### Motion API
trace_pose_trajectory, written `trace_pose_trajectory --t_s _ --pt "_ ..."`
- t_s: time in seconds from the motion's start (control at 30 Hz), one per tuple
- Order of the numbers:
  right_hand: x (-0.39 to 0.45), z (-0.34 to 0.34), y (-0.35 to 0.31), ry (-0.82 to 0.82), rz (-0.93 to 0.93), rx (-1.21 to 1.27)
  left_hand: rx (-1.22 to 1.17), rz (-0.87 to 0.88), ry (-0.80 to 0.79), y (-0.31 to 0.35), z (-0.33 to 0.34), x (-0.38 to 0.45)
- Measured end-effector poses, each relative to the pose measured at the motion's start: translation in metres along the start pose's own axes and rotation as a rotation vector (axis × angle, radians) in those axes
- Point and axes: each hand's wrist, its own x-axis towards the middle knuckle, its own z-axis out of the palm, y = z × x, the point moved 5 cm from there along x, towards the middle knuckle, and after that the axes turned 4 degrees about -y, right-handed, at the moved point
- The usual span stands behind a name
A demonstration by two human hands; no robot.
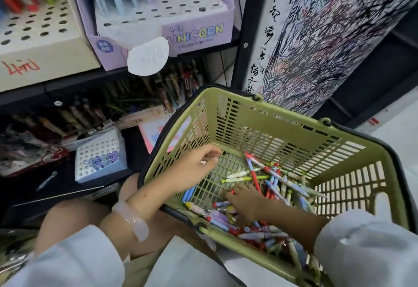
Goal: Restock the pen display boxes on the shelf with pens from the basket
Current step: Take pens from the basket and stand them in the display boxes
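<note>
A green plastic basket (352,151) rests tilted on my lap, holding several loose pens (276,178) in red, blue and green. My left hand (194,164) reaches over the basket's left wall, fingers curled together near the mesh floor; what it pinches is hidden. My right hand (243,205) lies down in the pile near the front, fingers bent among the pens. On the shelf above stand a purple UNICORN display box (199,35) with pastel pens at its back rows and a cream box (40,44) with red and green pens.
A small blue-white display box (99,157) with purple-capped pens sits on the lower dark shelf, among other pen stock. A white paper tag (148,57) hangs off the shelf edge. A scribble-covered pillar (316,37) stands right of the shelf. One loose pen (46,180) lies on the lower shelf.
</note>
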Motion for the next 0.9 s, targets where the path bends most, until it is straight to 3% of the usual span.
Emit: trace_pose_trajectory --t_s 0.13,0.3,0.43,0.57,0.77,0.9 --pt "0.002 -0.006 0.007 -0.116 -0.055 0.228 -0.016 0.002 -0.005 -0.002 -0.001 -0.003" --pt "-0.005 -0.001 0.012 -0.204 -0.110 0.302 -0.025 -0.017 -0.007 -0.004 -0.003 -0.003" --pt "-0.008 0.005 0.011 -0.076 -0.137 0.271 -0.035 -0.021 -0.019 -0.005 -0.001 -0.002" --pt "-0.007 0.005 0.019 -0.037 -0.091 0.416 -0.041 -0.019 -0.028 -0.005 0.000 -0.002" --pt "-0.021 -0.044 0.047 0.295 0.119 0.936 -0.109 -0.034 0.039 -0.001 -0.005 -0.005" --pt "-0.038 -0.106 0.036 0.539 -0.078 1.371 -0.279 -0.091 0.030 0.007 -0.002 -0.006"
